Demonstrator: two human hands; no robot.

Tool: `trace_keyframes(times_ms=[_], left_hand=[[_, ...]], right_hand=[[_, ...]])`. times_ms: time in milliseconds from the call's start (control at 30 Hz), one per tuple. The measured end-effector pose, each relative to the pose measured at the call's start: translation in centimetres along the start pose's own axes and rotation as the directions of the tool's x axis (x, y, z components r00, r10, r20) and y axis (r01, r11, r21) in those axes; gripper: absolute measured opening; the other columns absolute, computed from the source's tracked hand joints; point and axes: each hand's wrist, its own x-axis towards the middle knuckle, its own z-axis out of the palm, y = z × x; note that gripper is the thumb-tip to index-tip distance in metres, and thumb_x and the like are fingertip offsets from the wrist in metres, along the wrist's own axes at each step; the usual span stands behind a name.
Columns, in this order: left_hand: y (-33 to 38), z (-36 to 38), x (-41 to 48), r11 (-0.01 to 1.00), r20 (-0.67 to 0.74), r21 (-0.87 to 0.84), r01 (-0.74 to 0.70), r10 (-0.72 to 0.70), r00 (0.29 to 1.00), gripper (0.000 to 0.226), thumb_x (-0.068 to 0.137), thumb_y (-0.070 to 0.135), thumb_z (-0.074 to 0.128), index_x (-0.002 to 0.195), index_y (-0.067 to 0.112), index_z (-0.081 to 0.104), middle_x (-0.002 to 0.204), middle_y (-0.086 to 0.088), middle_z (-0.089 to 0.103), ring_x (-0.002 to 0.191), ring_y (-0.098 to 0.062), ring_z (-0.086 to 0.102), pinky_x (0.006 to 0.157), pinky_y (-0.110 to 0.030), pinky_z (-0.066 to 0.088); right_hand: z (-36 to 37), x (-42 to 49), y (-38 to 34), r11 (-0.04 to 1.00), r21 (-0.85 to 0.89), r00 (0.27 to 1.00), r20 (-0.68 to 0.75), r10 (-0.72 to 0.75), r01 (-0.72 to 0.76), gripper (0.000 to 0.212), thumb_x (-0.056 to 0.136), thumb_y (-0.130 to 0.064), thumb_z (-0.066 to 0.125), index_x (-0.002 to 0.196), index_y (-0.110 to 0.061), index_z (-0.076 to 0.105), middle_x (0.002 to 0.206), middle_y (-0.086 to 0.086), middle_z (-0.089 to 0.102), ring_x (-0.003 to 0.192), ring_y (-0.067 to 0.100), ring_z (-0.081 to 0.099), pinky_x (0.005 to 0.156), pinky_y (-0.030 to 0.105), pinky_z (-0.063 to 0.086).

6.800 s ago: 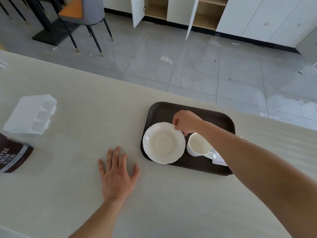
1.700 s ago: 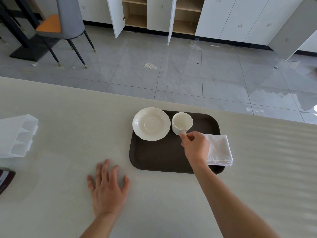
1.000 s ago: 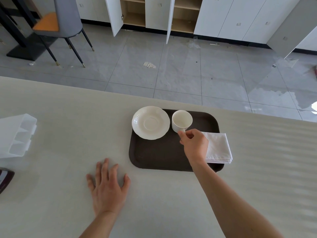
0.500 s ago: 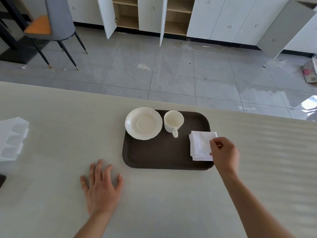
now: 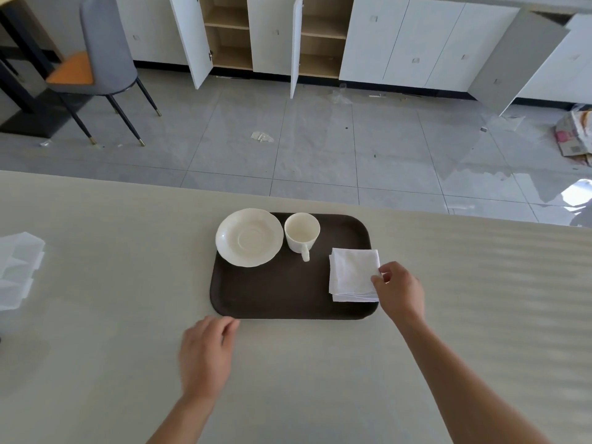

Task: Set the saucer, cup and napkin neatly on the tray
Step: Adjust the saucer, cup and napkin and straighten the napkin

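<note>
A dark brown tray point(image 5: 282, 293) lies on the beige table. The white saucer point(image 5: 249, 237) rests on its far left corner, overhanging the rim a little. An empty white cup point(image 5: 301, 231) stands upright just right of the saucer, handle pointing toward me. The folded white napkin point(image 5: 352, 273) lies at the tray's right side. My right hand point(image 5: 398, 290) pinches the napkin's right edge between thumb and fingers. My left hand point(image 5: 205, 354) is blurred, fingers loosely together, with fingertips at the tray's near left corner and nothing in it.
A translucent white plastic container point(image 5: 17, 270) sits at the table's left edge. The table's far edge point(image 5: 448, 216) runs just behind the tray, with tiled floor, open cabinets and a grey chair point(image 5: 96, 68) beyond.
My left hand has moved right and forward from flat on the table to the tray's near left corner. My right hand stays on the napkin's right edge. The camera has shifted.
</note>
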Motion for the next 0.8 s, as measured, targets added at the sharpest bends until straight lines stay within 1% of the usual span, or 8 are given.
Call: trace_keyframes(times_ms=[200, 400, 500, 533, 600, 667, 733, 800], left_hand=[[6.9, 1.9, 1.2, 0.972, 0.121, -0.155, -0.178, 0.197, 0.973, 0.01, 0.078, 0.028, 0.079, 0.075, 0.024, 0.07, 0.059, 0.01, 0.052, 0.054, -0.012, 0.049, 0.05, -0.022, 0.034], [12.5, 3.0, 2.2, 0.925, 0.25, -0.267, -0.27, 0.337, 0.908, 0.012, 0.08, 0.029, 0.075, 0.074, 0.02, 0.071, 0.066, 0.007, 0.062, 0.063, -0.015, 0.057, 0.054, -0.033, 0.046], [13.5, 2.9, 1.2, 0.901, 0.407, -0.353, -0.252, 0.39, 0.826, 0.015, 0.087, 0.031, 0.067, 0.081, 0.018, 0.073, 0.075, 0.003, 0.066, 0.072, -0.016, 0.059, 0.062, -0.034, 0.048], [13.8, 2.6, 0.5, 0.902, 0.492, -0.389, -0.188, 0.375, 0.786, 0.015, 0.087, 0.031, 0.066, 0.082, 0.019, 0.074, 0.077, 0.003, 0.068, 0.074, -0.014, 0.06, 0.066, -0.034, 0.048], [14.3, 1.9, -0.5, 0.846, 0.654, -0.5, 0.184, 0.229, 0.721, 0.012, 0.087, 0.024, 0.069, 0.078, 0.018, 0.075, 0.073, 0.001, 0.071, 0.068, -0.011, 0.062, 0.066, -0.028, 0.049], [14.5, 1.1, -1.0, 0.629, 0.738, -0.543, 0.556, 0.04, 0.674, 0.01, 0.087, 0.014, 0.07, 0.079, 0.013, 0.077, 0.07, -0.006, 0.073, 0.063, -0.011, 0.064, 0.065, -0.025, 0.053], [14.0, 0.8, -1.1, 0.484, 0.768, -0.537, 0.69, -0.057, 0.638, 0.011, 0.087, 0.005, 0.067, 0.088, 0.009, 0.077, 0.075, -0.013, 0.075, 0.067, -0.017, 0.068, 0.068, -0.027, 0.057], [13.3, 0.4, -1.2, 0.458, 0.776, -0.519, 0.722, -0.101, 0.622, 0.016, 0.087, -0.001, 0.065, 0.09, 0.009, 0.077, 0.077, -0.014, 0.075, 0.069, -0.019, 0.069, 0.07, -0.027, 0.058]], right_hand=[[0.9, -0.4, -0.7, 0.998, -0.001, 0.998, 0.021, -0.059, 0.059, 0.014, 0.086, -0.02, 0.068, 0.098, -0.014, 0.067, 0.087, 0.002, 0.068, 0.075, 0.022, 0.057, 0.064, 0.028, 0.041], [1.1, -0.9, -0.5, 0.995, -0.01, 0.994, 0.048, -0.098, 0.098, 0.015, 0.083, -0.015, 0.068, 0.098, -0.016, 0.068, 0.084, 0.0, 0.068, 0.077, 0.024, 0.06, 0.065, 0.03, 0.047], [1.0, -0.9, -0.1, 0.993, -0.017, 0.991, 0.068, -0.112, 0.114, 0.019, 0.083, -0.013, 0.066, 0.101, -0.016, 0.069, 0.088, 0.001, 0.068, 0.08, 0.024, 0.06, 0.067, 0.03, 0.047], [1.0, -0.9, -0.1, 0.992, -0.028, 0.989, 0.082, -0.121, 0.124, 0.02, 0.083, -0.014, 0.066, 0.103, -0.016, 0.069, 0.09, 0.0, 0.068, 0.081, 0.023, 0.06, 0.068, 0.03, 0.047], [1.0, -0.9, 0.0, 0.988, -0.044, 0.985, 0.099, -0.141, 0.146, 0.022, 0.084, -0.014, 0.065, 0.106, -0.016, 0.068, 0.092, 0.0, 0.067, 0.081, 0.022, 0.059, 0.067, 0.028, 0.045], [1.0, -0.9, 0.0, 0.988, -0.047, 0.984, 0.108, -0.144, 0.149, 0.024, 0.085, -0.014, 0.064, 0.108, -0.016, 0.068, 0.092, 0.0, 0.065, 0.081, 0.021, 0.058, 0.066, 0.028, 0.042], [1.1, -1.0, 0.0, 0.989, -0.046, 0.984, 0.114, -0.136, 0.142, 0.025, 0.085, -0.014, 0.064, 0.109, -0.017, 0.068, 0.093, 0.0, 0.065, 0.083, 0.022, 0.058, 0.067, 0.028, 0.042], [1.1, -1.0, 0.0, 0.988, -0.048, 0.983, 0.12, -0.139, 0.145, 0.025, 0.085, -0.013, 0.064, 0.11, -0.016, 0.068, 0.094, 0.001, 0.065, 0.083, 0.022, 0.058, 0.067, 0.027, 0.042]])
